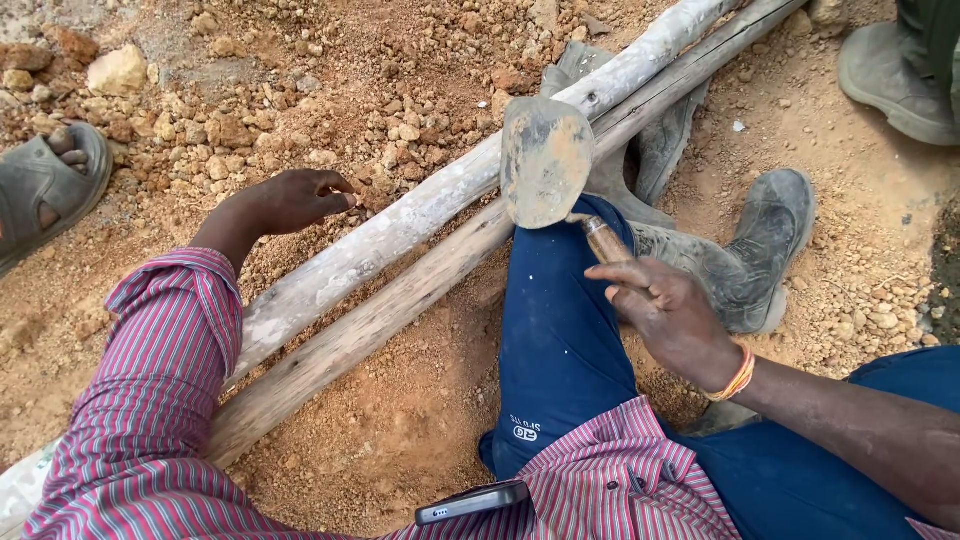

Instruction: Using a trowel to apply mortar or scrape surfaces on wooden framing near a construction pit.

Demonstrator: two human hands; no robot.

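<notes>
Red dirt and little stones lie all around. Right hand (668,312) is wrapped tight on a trowel (546,162) — its blade rests above the blue knee. Left hand (292,199), fingers bent, empty, touches the pale pole (400,222).

Site was an outdoor earthwork ground: loose red gravel (300,90), bare soil, rough wooden poles (400,225), muddy boots (750,260).

A dark phone (472,501) pokes from the striped shirt pocket at the bottom edge, its narrow side showing; a small white printed label (525,430) sits on the blue trouser leg.
</notes>
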